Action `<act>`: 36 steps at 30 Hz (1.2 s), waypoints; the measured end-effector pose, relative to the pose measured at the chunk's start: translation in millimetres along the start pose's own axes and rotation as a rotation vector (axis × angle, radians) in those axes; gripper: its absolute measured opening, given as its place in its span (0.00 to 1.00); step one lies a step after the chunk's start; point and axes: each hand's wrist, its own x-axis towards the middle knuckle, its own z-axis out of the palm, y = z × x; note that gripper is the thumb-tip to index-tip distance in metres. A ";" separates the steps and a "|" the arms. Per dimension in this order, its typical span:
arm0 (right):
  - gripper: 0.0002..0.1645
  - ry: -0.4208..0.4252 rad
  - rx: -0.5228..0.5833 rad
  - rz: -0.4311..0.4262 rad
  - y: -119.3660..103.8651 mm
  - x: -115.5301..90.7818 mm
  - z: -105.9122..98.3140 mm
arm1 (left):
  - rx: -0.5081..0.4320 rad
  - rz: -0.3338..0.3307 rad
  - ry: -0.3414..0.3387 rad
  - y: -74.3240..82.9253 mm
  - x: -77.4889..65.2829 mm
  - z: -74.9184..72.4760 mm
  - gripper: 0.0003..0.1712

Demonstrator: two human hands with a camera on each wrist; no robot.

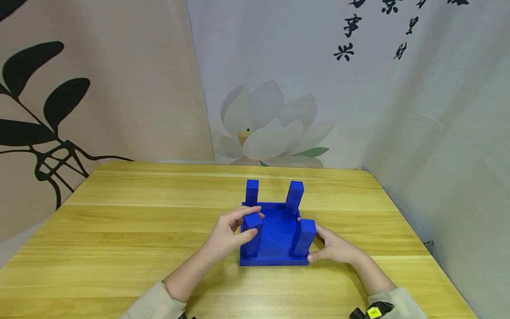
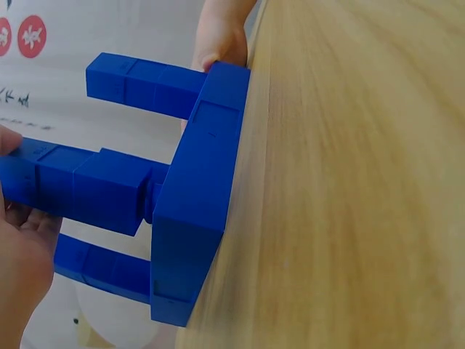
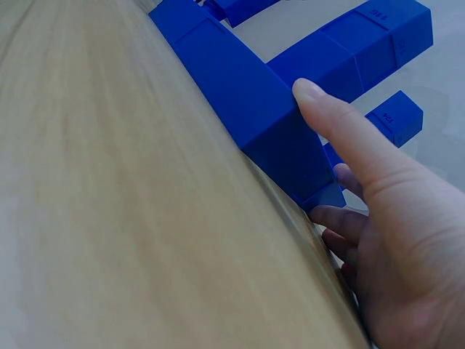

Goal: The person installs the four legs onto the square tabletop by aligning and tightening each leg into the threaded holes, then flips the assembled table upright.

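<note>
A blue square plastic base (image 1: 275, 261) with a raised rim lies on the table, blue block-like legs standing at its corners. My left hand (image 1: 227, 230) grips the front-left leg (image 1: 252, 243) near its top, thumb on the near side and fingers behind. In the left wrist view, a narrow round peg (image 2: 150, 200) shows in a gap between that leg and the base. At the base's right side, my right hand (image 1: 336, 248) holds the front corner, its thumb (image 3: 341, 123) on the rim and fingers along the side wall. The front-right leg (image 1: 304, 237) stands beside this hand.
Two more blue legs rise at the back left (image 1: 252, 191) and back right (image 1: 294, 197) corners. The wooden table (image 1: 119, 221) ends in front of a printed curtain (image 1: 151, 79). Another curtain (image 1: 450, 133) hangs along the right edge.
</note>
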 end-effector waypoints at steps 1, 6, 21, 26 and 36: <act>0.57 -0.001 0.001 0.000 0.1 0.0 0.0 | -0.001 -0.003 -0.002 0.2 -0.1 0.0 0.27; 0.57 -0.003 0.004 -0.012 0.9 0.5 0.2 | 0.010 -0.032 0.001 1.1 -1.0 -0.2 0.30; 0.58 -0.011 0.030 -0.017 2.3 0.9 0.0 | 0.070 -0.070 0.133 -1.4 -1.0 -1.8 0.29; 0.57 -0.010 0.023 -0.016 3.6 0.1 0.0 | 0.063 -0.031 0.158 -2.4 -1.2 -0.9 0.23; 0.57 -0.006 0.013 -0.010 3.2 0.3 -0.1 | 0.043 0.012 0.132 -1.6 -2.3 -2.8 0.20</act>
